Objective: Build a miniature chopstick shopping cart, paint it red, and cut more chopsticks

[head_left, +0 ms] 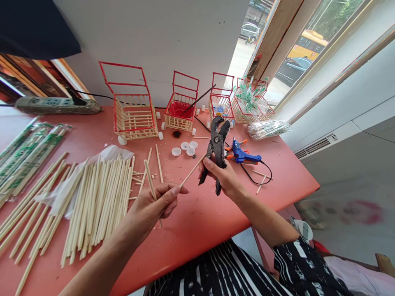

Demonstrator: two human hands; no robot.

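My left hand point(165, 199) is closed around thin wooden sticks. One wooden stick point(191, 172) is pinched between thumb and fingers and slants up to the right, its far end at the black hand cutter. Another wooden stick point(149, 179) pokes up through the same hand, leaning left. My right hand point(220, 174) grips the black cutter point(217, 144), whose head points up and whose handles spread downward; whether its blades touch the stick is hard to tell. Below both hands lies the red tabletop point(191, 238).
A pile of wooden sticks point(95, 201) lies left, beside wrapped bundles point(33, 152). Small cart models point(135, 117) with red handles line the wall. White caps point(176, 151) sit mid-table. A blue glue gun point(243, 154) with a cord lies right. A power strip point(58, 105) is at far left.
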